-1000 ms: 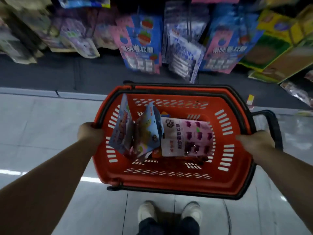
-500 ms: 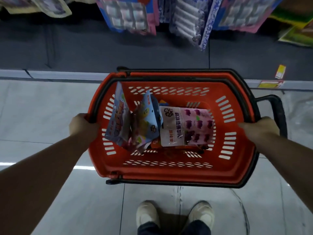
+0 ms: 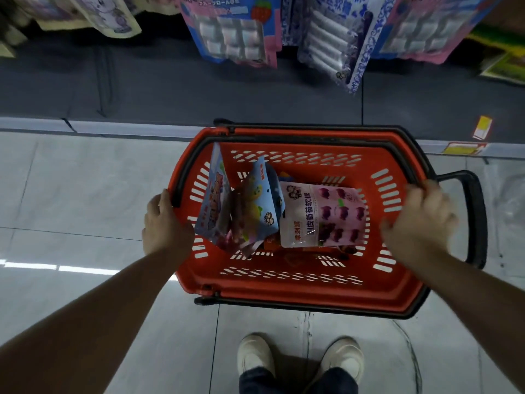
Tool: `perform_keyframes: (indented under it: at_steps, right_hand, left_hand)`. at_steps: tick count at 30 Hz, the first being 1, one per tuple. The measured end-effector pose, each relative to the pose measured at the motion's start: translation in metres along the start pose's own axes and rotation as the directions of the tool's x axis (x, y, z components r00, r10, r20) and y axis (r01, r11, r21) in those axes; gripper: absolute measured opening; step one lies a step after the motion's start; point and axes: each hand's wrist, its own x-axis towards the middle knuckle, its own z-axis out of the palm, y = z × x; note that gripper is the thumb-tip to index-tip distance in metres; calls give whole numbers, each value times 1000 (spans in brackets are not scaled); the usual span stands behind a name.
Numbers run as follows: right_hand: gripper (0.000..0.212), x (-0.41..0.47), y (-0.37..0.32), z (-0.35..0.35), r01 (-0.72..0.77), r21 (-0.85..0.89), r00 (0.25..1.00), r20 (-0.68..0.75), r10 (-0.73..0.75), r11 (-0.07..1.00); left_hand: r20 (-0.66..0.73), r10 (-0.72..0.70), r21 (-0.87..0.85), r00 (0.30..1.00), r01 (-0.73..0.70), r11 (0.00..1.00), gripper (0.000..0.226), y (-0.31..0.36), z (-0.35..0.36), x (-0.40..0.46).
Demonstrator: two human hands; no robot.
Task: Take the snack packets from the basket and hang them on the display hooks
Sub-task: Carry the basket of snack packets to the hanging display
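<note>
You have the orange basket (image 3: 309,282) in front of you, above the pale tiled floor (image 3: 85,194). Your left hand (image 3: 166,223) lies against the basket's left rim with the fingers curled onto it, gripping it. Your right hand (image 3: 417,220) is at the right rim, fingers bent over the edge; it is blurred, so you cannot tell how firm that grip is. A black handle (image 3: 474,220) sticks out to the right just past that hand. The snack packets are all inside the basket: a blue packet (image 3: 213,200) stands on edge against the left wall, a second blue packet (image 3: 260,209) with yellow cartoon figures leans beside it, and a pink packet (image 3: 324,214) printed with purple shapes lies flatter toward the right, touching the second one. Beyond the basket, past a dark strip of floor, packets (image 3: 235,29) hang in rows on the display. Your white shoes (image 3: 301,354) show below the basket's near edge.
</note>
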Motion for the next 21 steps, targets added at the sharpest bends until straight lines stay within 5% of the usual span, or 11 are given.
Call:
perform_keyframes:
  at_steps: [4,8,13,16,21]
  right_hand:
    - [58,-33,-45,14,314,49,933,167,-318,948]
    - [45,-60,-99,34,435,238,849,214,-484,868]
    - [44,-84,-176,60,255,547,830,299,-470,797]
    - [61,-92,-221,96,177,589,844,321,-429,789]
    - [72,-93,-264,129,-119,692,878,407,-250,712]
  left_hand:
    - [34,26,-33,999,-25,999,58,-7,-3,1]
    - [21,167,85,986,-168,982,54,-13,-12,2]
    - [147,279,236,949,-307,922,52,-14,-23,7]
    - [213,420,466,882,-470,750,50,-13,-29,26]
    - [249,573,559,781,-599,573,41,-5,-36,61]
